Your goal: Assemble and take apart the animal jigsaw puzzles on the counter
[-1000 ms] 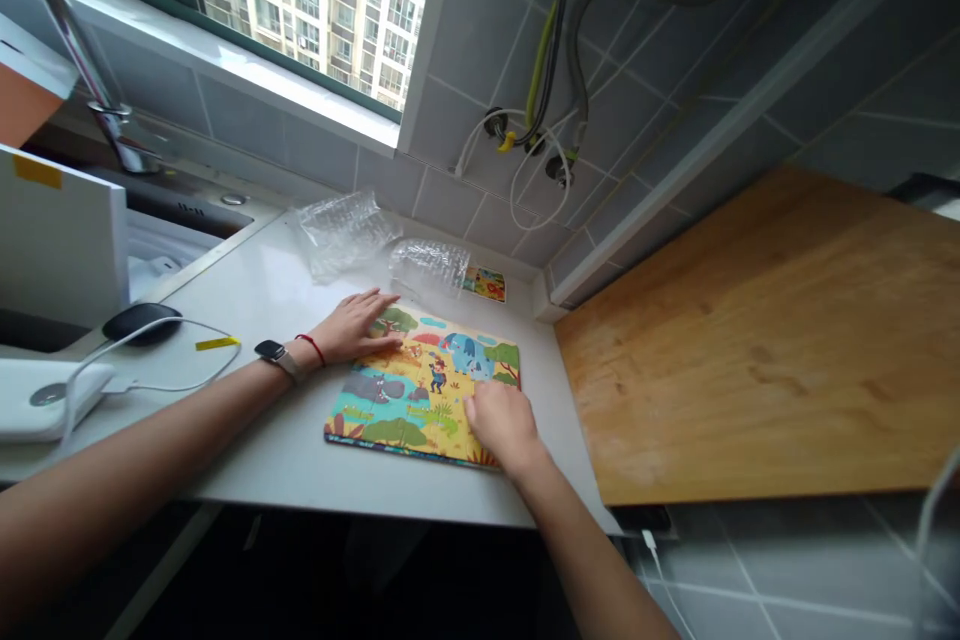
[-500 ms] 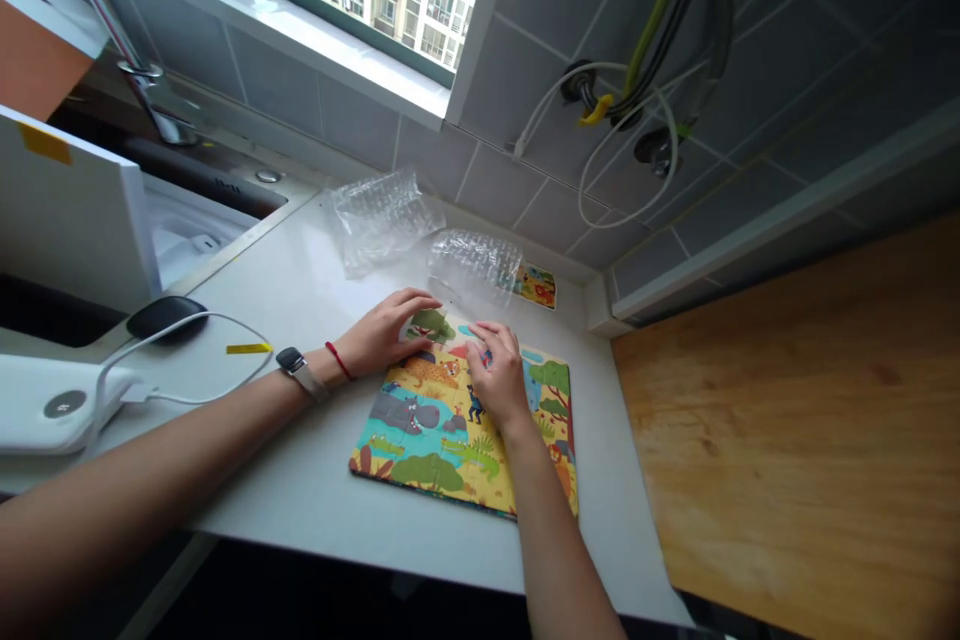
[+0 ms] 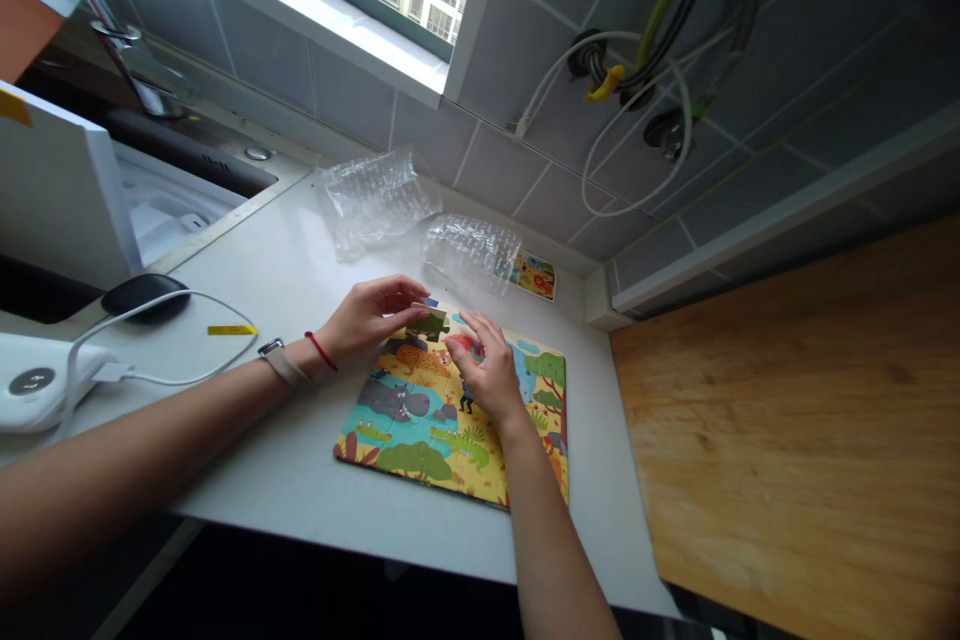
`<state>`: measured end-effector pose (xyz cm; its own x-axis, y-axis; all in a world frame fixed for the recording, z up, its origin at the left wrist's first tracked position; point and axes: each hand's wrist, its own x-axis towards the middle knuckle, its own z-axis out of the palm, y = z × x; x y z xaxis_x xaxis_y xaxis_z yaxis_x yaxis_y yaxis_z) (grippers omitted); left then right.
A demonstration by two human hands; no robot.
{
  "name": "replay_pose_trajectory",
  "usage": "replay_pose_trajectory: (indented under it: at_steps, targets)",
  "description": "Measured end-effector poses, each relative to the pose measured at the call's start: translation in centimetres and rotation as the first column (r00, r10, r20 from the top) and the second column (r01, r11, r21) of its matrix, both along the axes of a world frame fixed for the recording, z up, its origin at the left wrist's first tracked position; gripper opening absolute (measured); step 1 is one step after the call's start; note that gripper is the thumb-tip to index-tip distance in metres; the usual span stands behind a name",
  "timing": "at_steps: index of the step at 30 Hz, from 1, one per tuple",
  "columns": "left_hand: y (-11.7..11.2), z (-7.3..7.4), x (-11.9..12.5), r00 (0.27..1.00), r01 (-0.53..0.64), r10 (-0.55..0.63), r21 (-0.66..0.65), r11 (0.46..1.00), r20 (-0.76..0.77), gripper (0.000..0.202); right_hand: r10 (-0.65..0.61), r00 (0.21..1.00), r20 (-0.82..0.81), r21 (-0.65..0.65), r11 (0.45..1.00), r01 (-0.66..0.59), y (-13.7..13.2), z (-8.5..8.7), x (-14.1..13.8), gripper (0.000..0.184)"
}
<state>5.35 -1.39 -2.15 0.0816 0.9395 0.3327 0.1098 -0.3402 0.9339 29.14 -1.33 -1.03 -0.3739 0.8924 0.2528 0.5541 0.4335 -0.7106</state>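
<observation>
A jigsaw puzzle [image 3: 420,460] with jungle animals lies flat on the white counter, showing a hippo, a leopard and crocodiles. My left hand [image 3: 375,313] is closed at the puzzle's upper left corner, thumb and fingers pinching a green puzzle piece [image 3: 430,324] that is tilted up from the board. Over the upper middle of the puzzle is my right hand [image 3: 489,372], its thumb and fingers apart and nothing visible between them. Whether its fingertips touch the board is unclear. This hand and forearm cover part of the picture.
Crumpled clear plastic wrap [image 3: 375,200] and a small picture card [image 3: 535,276] lie behind the puzzle. To the left are a black mouse-shaped object [image 3: 145,298], a white device [image 3: 45,382] with a cable and the sink. A wooden board [image 3: 795,420] is on the right.
The green piece at the upper left corner has come up from the board in my left hand's pinch. My right hand's fingers have spread a little. The view has shifted slightly.
</observation>
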Motion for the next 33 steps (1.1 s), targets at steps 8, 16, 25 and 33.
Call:
replay_pose_trajectory:
  at_steps: [8, 16, 25, 33]
  targets:
    - [-0.4, -1.1, 0.5, 0.885, 0.102, -0.033, 0.123, 0.987, -0.464, 0.044, -0.056, 0.982, -0.179, -0.118, 0.992, 0.035, -0.2, -0.5, -0.5, 0.032]
    - [0.0, -2.3, 0.2, 0.687, 0.174, -0.059, 0.085, 0.981, -0.724, 0.093, -0.159, 0.965, -0.209, -0.155, 0.98, 0.128, 0.2, -0.8, -0.5, 0.034]
    - [0.7, -1.5, 0.4, 0.701, 0.179, -0.093, 0.047, 0.983, -0.707, 0.092, -0.132, 0.98, -0.152, -0.121, 0.986, 0.114, 0.3, -1.2, -0.6, 0.032]
    - [0.3, -0.5, 0.8, 0.912, 0.193, -0.085, 0.236, 0.952, -0.402, 0.058, -0.184, 0.96, -0.212, -0.131, 0.979, 0.158, 0.3, -1.4, -0.3, 0.051]
